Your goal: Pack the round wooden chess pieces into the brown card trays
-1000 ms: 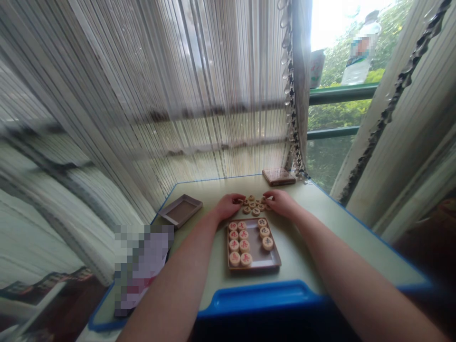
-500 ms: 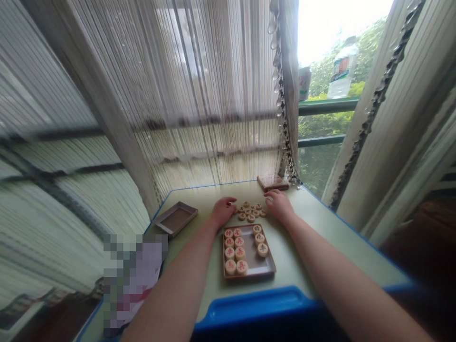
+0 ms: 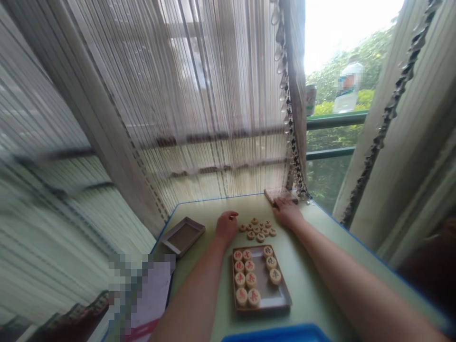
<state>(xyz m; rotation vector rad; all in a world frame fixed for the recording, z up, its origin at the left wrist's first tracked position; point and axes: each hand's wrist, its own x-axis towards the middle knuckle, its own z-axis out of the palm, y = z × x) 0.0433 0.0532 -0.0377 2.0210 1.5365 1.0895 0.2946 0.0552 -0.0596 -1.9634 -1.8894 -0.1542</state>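
A shallow brown tray (image 3: 270, 297) holds several round wooden chess pieces with red and dark characters. Beyond it a loose cluster of pieces (image 3: 258, 229) lies on the pale green table (image 3: 313, 285). My left hand (image 3: 226, 223) rests just left of the cluster, fingers curled with the tips pinched together; what they hold is hidden. My right hand (image 3: 287, 212) lies flat with its fingers stretched onto a folded brown board (image 3: 275, 193) at the table's far edge.
An empty brown box lid (image 3: 183, 235) sits at the table's left. Papers (image 3: 149, 299) lie at the near left. Striped curtains (image 3: 199, 104) hang behind the table, with a window railing (image 3: 335, 118) to the right. A blue tray edge (image 3: 278, 333) shows at the bottom.
My right hand has left the cluster of pieces and reached farther back onto the folded board. My left hand has drawn a little away from the cluster. The view has tilted downward.
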